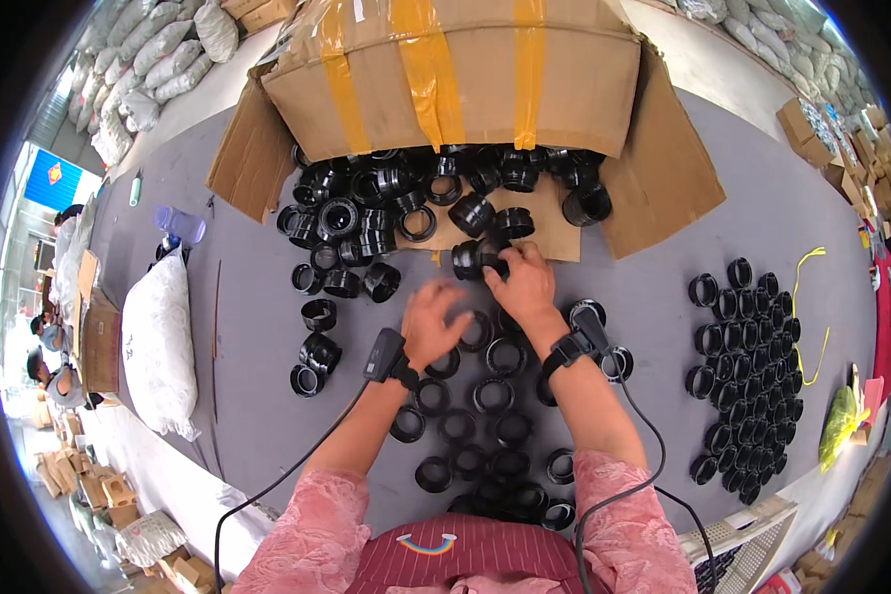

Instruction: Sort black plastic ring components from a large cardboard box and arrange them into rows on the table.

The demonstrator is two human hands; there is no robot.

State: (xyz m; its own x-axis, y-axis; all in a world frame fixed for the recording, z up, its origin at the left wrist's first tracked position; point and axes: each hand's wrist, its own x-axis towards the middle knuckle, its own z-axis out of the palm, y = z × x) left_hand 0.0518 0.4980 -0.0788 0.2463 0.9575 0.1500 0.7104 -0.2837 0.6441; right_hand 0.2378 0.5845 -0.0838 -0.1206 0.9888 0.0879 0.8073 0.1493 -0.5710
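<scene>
My right hand [523, 285] reaches forward and closes its fingers on a black plastic ring fitting [477, 257] at the near edge of the pile. My left hand [436, 322] hovers blurred just behind it, fingers spread, over black rings lying flat [475, 396] on the grey table [257, 396]. It holds nothing I can see. Both wrists carry black devices with cables. A heap of the same black fittings [386, 203] spills from a big cardboard box [455, 74] lying on its side at the far edge.
Several black rings stand packed in rows [747, 366] at the right. A white filled bag [158, 342] lies at the left, with a few loose fittings [317, 346] beside it. A white basket [742, 544] sits near right. Sacks and cartons line the floor.
</scene>
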